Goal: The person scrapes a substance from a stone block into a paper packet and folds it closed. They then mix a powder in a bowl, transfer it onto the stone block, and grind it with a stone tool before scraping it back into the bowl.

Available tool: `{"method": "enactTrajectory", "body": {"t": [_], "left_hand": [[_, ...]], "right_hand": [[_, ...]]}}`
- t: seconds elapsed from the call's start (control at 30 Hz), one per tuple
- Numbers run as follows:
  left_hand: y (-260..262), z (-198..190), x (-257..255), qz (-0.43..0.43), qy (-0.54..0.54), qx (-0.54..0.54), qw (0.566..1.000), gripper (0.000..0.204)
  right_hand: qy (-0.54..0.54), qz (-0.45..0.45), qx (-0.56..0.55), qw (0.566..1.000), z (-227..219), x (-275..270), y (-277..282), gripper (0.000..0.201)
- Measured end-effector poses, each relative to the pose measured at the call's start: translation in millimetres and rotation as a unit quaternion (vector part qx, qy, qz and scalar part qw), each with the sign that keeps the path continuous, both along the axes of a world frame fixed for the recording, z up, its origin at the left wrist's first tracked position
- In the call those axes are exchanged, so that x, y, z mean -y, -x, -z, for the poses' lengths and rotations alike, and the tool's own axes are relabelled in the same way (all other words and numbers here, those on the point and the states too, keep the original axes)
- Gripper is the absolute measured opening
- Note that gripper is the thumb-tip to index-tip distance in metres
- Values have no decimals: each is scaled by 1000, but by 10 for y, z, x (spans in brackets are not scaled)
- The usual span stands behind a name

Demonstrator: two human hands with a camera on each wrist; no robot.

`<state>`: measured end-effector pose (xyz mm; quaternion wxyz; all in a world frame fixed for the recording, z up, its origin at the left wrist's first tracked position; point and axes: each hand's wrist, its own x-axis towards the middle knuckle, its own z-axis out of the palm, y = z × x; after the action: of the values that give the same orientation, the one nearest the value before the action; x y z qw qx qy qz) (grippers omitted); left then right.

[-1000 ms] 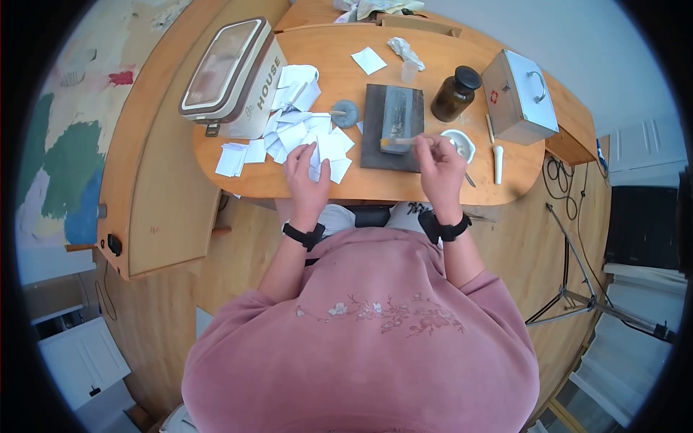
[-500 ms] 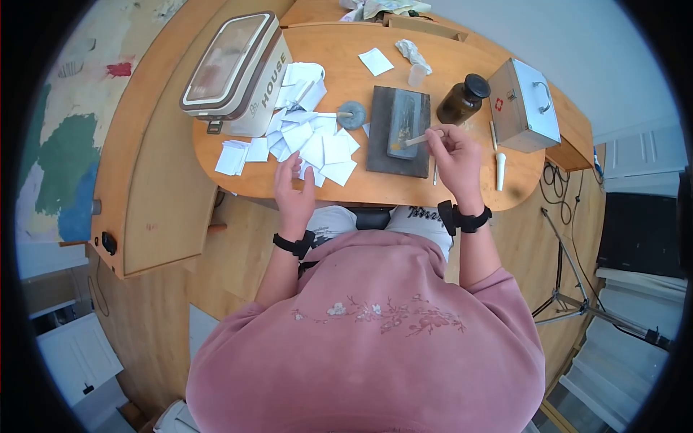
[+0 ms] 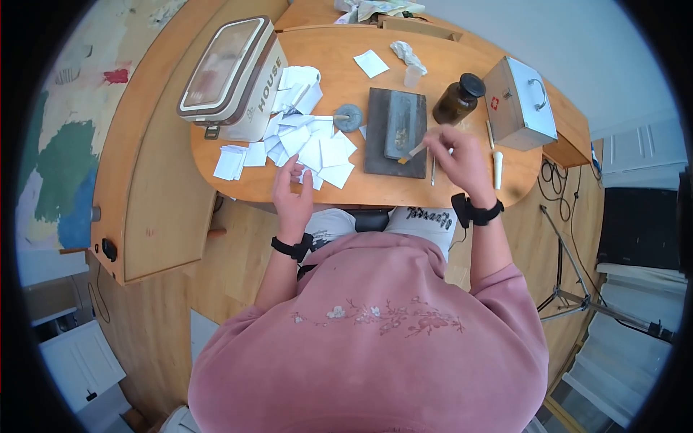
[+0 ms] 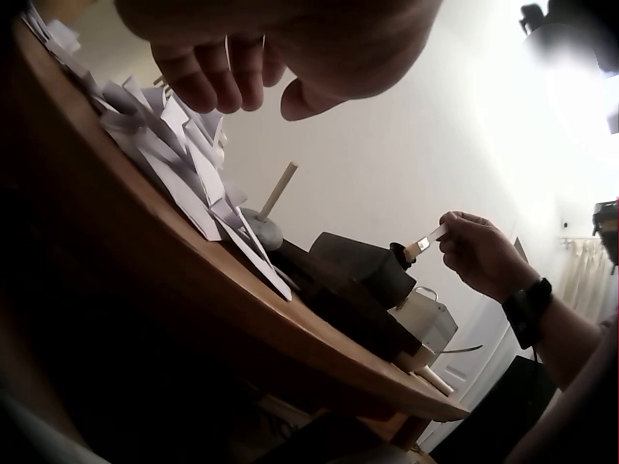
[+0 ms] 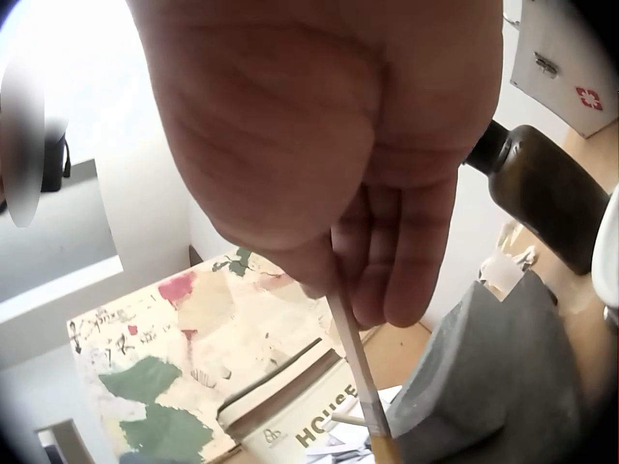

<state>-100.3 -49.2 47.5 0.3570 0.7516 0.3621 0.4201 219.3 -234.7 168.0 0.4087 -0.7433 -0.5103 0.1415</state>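
My right hand [image 3: 462, 162] pinches the pale flat handle of a small brush [image 5: 358, 353] between thumb and fingers. The brush's yellowish bristles point down at the near corner of a long grey stone block with a hollowed top [image 3: 406, 119]. Beneath that block lies a dark square board [image 3: 377, 148]. Loosely bent, with nothing in its grasp, my left hand [image 3: 292, 206] hovers at the near edge of a heap of folded white papers [image 3: 310, 151]. A round grey stone disc [image 3: 351, 114] with a wooden handle rests between the heap and the board.
A cream pet-carrier-like box marked HOUSE [image 3: 261, 108] stands at the left. Rightward are a dark brown jar [image 3: 455, 105], a silver case with a red cross [image 3: 521, 108] and a white pestle [image 3: 498, 169]. A small clear cup [image 3: 412, 77] and crumpled tissue [image 3: 408, 54] sit farther back.
My right hand has drawn the brush from over the block's hollow toward its near right corner, the hand shifting right and nearer me. My left hand has pulled back from the papers.
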Motion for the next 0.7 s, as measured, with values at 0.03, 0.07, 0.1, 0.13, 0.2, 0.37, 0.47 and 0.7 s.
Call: {"method": "enactTrajectory", "body": {"t": [0.03,0.07,0.1,0.13,0.2,0.37,0.47,0.7], "left_hand": [[2,1,13,2,0,-1,1000,42],[4,1,24,8,8,-6,1000,41],[1,-1,26,13,15,-11,1000,41],[1,-2,29,12,14,-11,1000,41],[-7,-1,52,9,21,2,1000,40],[6,-26,55,14,20,-7,1000,40],[15,-9,39,16,11,-5,1000,40],[3,-14,46,18,30,-1,999,40]], "right_hand": [[0,2,-1,1000,15,-17,-20,13],[-59,47,1,997,42,-63,-53,13],[-118,91,4,989,66,-124,-99,13],[-119,90,4,989,97,-155,-179,13],[-58,2,-142,988,87,-188,-326,14],[-192,165,29,967,171,-439,-350,13],[-143,74,143,976,233,-408,-339,11],[-128,88,70,985,302,-412,-318,10]]}}
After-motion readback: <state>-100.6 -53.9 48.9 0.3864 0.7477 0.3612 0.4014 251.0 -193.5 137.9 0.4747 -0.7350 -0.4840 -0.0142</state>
